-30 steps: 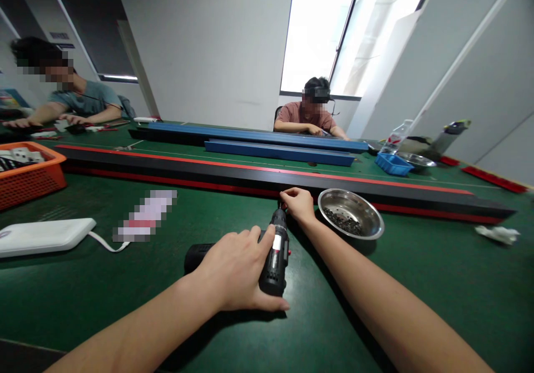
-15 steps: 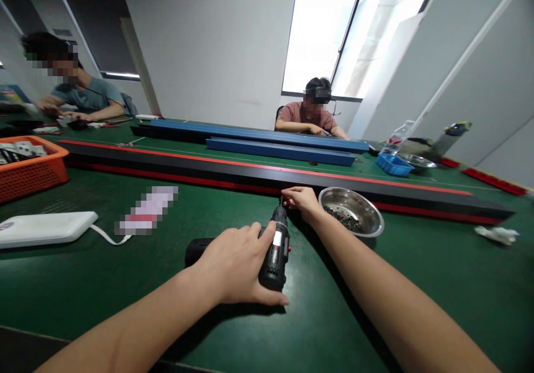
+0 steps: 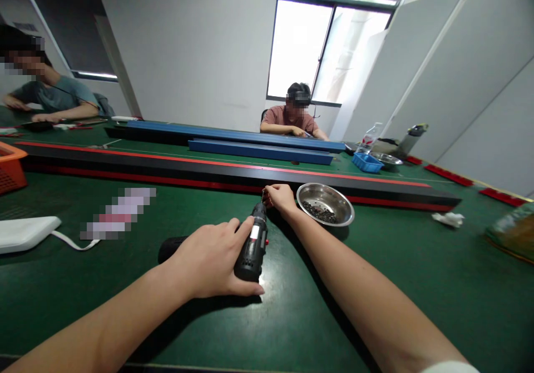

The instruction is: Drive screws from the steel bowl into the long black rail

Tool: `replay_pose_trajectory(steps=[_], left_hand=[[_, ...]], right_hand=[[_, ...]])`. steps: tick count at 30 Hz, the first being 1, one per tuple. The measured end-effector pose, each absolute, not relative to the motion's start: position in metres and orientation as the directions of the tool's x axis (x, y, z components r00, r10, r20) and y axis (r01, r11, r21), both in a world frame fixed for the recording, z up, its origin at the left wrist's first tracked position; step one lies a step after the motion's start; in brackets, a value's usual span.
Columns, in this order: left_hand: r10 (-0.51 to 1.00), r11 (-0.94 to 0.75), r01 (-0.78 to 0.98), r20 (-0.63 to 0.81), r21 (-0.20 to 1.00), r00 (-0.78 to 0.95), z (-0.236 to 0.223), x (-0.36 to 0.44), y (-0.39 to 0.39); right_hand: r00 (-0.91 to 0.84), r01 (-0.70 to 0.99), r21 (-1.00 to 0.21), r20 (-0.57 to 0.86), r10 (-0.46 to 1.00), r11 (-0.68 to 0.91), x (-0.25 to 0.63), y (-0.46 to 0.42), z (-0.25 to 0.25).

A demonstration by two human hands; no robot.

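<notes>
My left hand [image 3: 214, 259] is wrapped round a black cordless drill [image 3: 252, 250], which lies on its side with its bit pointing away from me. At the tip of that bit, the fingers of my right hand [image 3: 280, 198] are pinched together; whatever is between them is too small to make out. Just beyond the fingertips runs a long black bar with red edges [image 3: 200, 173]. Right of my right hand stands a steel bowl [image 3: 344, 212] holding many small dark screws [image 3: 319, 212].
The green table [image 3: 125, 289] carries a white power bank [image 3: 25, 234], a blurred-out phone [image 3: 120, 212] and an orange basket [image 3: 10, 167]. Blue bars [image 3: 258, 152], a blue tray [image 3: 367, 163] and a bottle [image 3: 369, 138] lie farther back. Two people sit across the table.
My view has swung to the right, so things appear shifted left. Both hands keep their places at the drill and its bit.
</notes>
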State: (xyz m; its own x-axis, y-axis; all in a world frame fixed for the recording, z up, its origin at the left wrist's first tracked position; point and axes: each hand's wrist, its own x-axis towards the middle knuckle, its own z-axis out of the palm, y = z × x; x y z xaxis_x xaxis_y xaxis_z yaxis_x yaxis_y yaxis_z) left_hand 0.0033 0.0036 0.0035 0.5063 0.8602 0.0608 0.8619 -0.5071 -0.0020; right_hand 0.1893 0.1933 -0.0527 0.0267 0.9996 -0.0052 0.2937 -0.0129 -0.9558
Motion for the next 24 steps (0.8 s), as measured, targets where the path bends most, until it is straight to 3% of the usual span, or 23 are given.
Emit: replay_pose_trajectory(steps=[5, 11, 24], left_hand=[[0.864, -0.501, 0.865, 0.056, 0.006, 0.5, 0.0026, 0.0026, 0.0038], [0.866, -0.498, 0.867, 0.059, 0.002, 0.497, 0.0021, 0.0028, 0.004], [0.862, -0.504, 0.864, 0.06, -0.018, 0.504, 0.0029, 0.003, 0.0043]], right_hand=[[0.029, 0.277, -0.96, 0.043, 0.999, 0.033, 0.1901, 0.1971, -0.0596], [0.038, 0.372, -0.926, 0.082, 0.996, 0.062, 0.1912, 0.1971, -0.0614], [-0.004, 0.351, -0.929, 0.121, 0.993, 0.115, 0.1906, 0.1884, -0.0592]])
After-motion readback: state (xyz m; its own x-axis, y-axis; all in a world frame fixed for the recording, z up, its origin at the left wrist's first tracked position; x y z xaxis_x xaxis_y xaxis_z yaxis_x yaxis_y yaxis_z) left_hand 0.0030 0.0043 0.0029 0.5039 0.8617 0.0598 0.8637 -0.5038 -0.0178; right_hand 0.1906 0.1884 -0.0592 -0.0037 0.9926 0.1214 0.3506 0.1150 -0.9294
